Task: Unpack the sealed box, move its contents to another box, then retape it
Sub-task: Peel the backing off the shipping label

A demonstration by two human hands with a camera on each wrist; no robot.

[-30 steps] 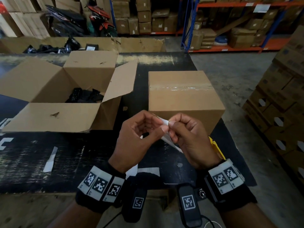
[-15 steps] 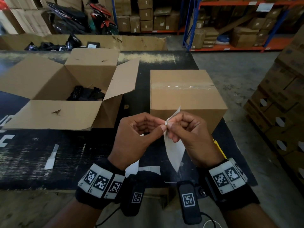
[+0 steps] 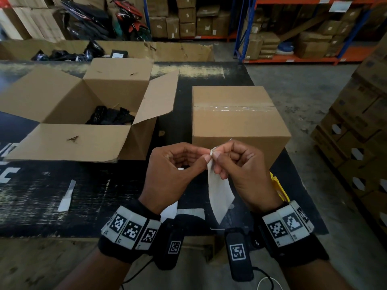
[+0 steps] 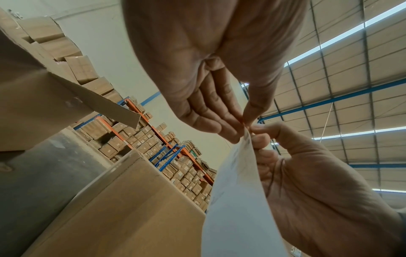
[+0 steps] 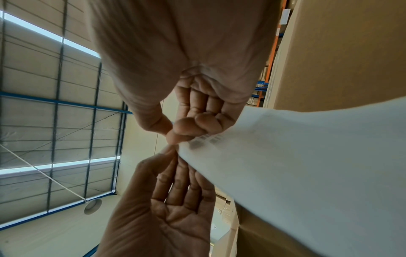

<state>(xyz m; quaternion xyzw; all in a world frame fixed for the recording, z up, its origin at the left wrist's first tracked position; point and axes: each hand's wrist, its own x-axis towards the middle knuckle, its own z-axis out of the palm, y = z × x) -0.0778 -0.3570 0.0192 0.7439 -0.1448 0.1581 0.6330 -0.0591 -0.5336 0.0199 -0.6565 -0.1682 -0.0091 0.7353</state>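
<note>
Both hands meet at centre frame in the head view, just in front of the closed box. Left hand point(image 3: 173, 174) and right hand point(image 3: 240, 170) each pinch, thumb against forefinger, the top corner of a thin white paper label sheet with faint barcode print point(image 3: 218, 191); the other fingers are curled loosely. The sheet hangs down from the pinch to a pointed lower end, free of the table.

Handling, judged: sheet is very light, limp and flexes easily; likely a label on a backing, so the corner layers are slick and hard to split. Grip belongs at that top corner, nail edge working between layers. Pulling fast may tear or curl it.

Appearance: off-white and slightly translucent in the wrist views; grey barcode bars point(image 5: 206, 139) show near the pinched end.

Closed brown cardboard box with clear tape across its top seam point(image 3: 234, 114) stands right of centre, touching nothing but the table. Open brown cardboard box with four flaps spread point(image 3: 69, 141) sits at centre left, black wrapped items point(image 3: 111, 117) inside. Dark scuffed table top point(image 3: 104, 195) carries paper scraps; one white strip point(image 3: 67, 195) lies at lower left.
</note>
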